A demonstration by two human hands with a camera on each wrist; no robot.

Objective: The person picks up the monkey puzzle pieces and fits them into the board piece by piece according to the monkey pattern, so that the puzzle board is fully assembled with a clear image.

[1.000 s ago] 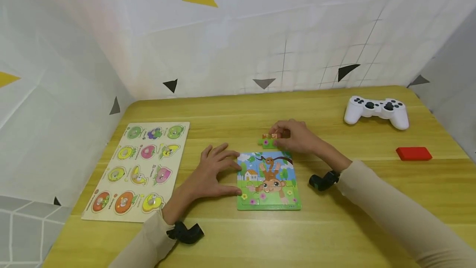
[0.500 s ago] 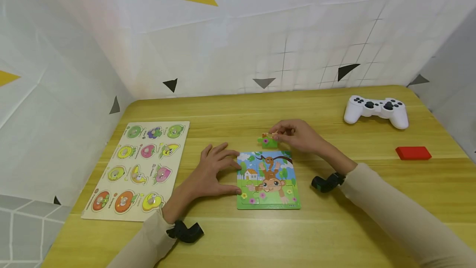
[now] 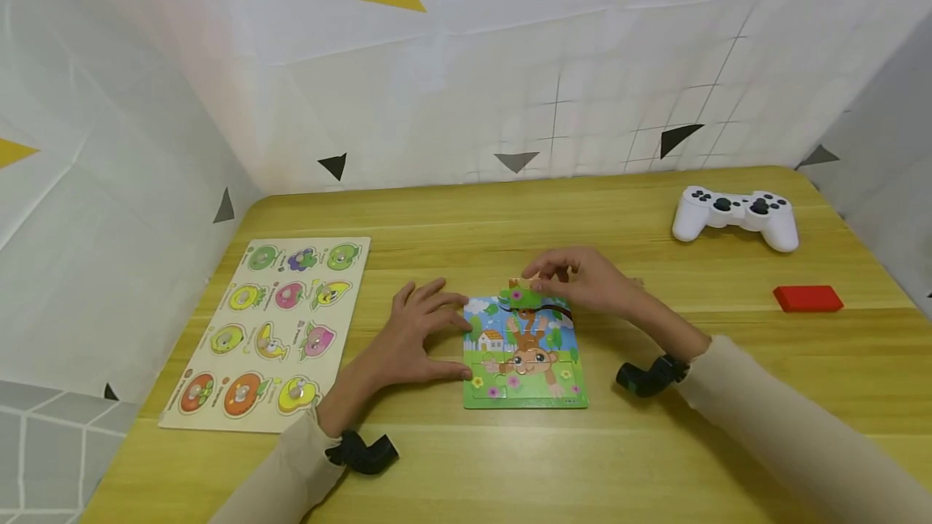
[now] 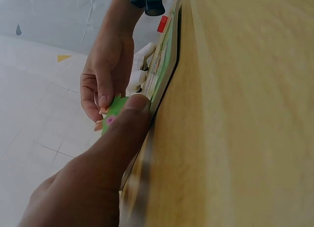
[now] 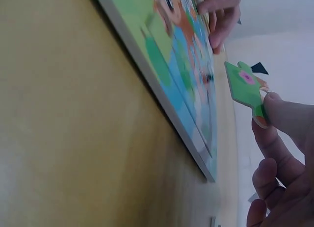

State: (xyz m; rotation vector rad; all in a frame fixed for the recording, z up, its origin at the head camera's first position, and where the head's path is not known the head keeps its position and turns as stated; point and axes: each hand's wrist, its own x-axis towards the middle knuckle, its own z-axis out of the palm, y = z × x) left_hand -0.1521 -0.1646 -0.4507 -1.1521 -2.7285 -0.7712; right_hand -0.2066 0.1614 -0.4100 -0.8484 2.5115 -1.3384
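Observation:
A green jigsaw puzzle piece (image 3: 518, 296) with a pink flower is pinched between the thumb and fingers of my right hand (image 3: 582, 281). In the right wrist view the puzzle piece (image 5: 244, 84) is held up, apart from the board. The monkey puzzle board (image 3: 524, 399) lies flat on the table, and from the head the piece overlaps its top edge. My left hand (image 3: 411, 342) is spread beside the board, with thumb and fingertips at its left edge. The left wrist view shows the left thumb (image 4: 135, 109) resting against the board's edge.
A wooden fruit puzzle board (image 3: 349, 395) lies to the left. A white game controller (image 3: 737, 215) sits at the back right, with a red block (image 3: 808, 298) in front of it. Something small (image 3: 637, 281) shows behind the right wrist, mostly hidden.
My right hand has moved the puzzle piece towards me, from behind the board to over its top edge. The left hand has stayed at the board's left edge.

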